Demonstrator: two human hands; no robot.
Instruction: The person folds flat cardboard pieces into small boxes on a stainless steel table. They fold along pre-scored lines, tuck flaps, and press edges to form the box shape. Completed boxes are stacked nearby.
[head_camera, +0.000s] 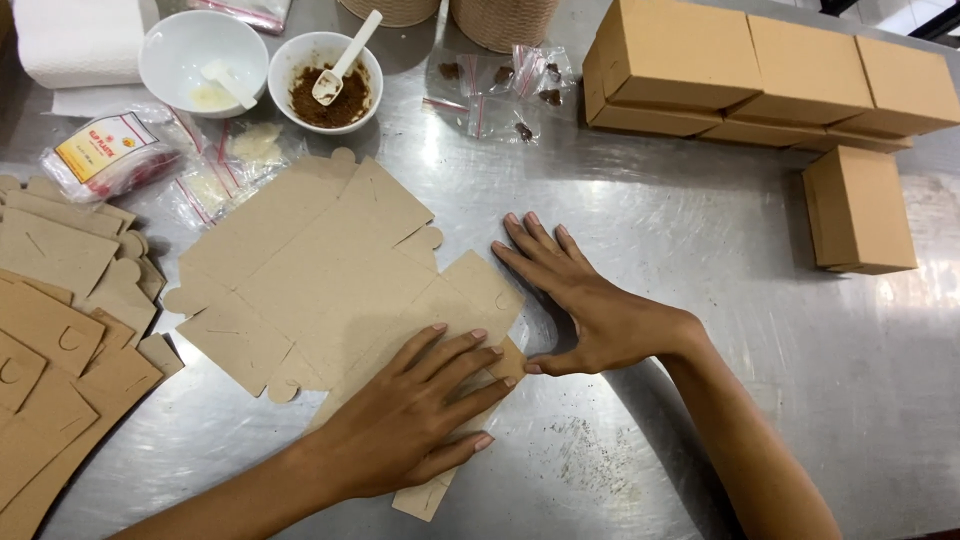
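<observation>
A flat, unfolded brown cardboard box blank (320, 270) lies on the steel table (700, 260). My left hand (415, 415) presses flat on its near right part, fingers spread. Just right of the blank's edge, my right hand (580, 300) rests on the table, fingers together and pointing away, thumb touching the cardboard edge near my left fingertips. Neither hand grips anything.
A pile of flat cardboard blanks (60, 340) lies at the left. Folded brown boxes (770, 75) stand at the back right, one more box (860, 210) beside them. Two white bowls (325, 80) with spoons, small plastic bags (500, 95) and a paper roll (80, 40) sit at the back.
</observation>
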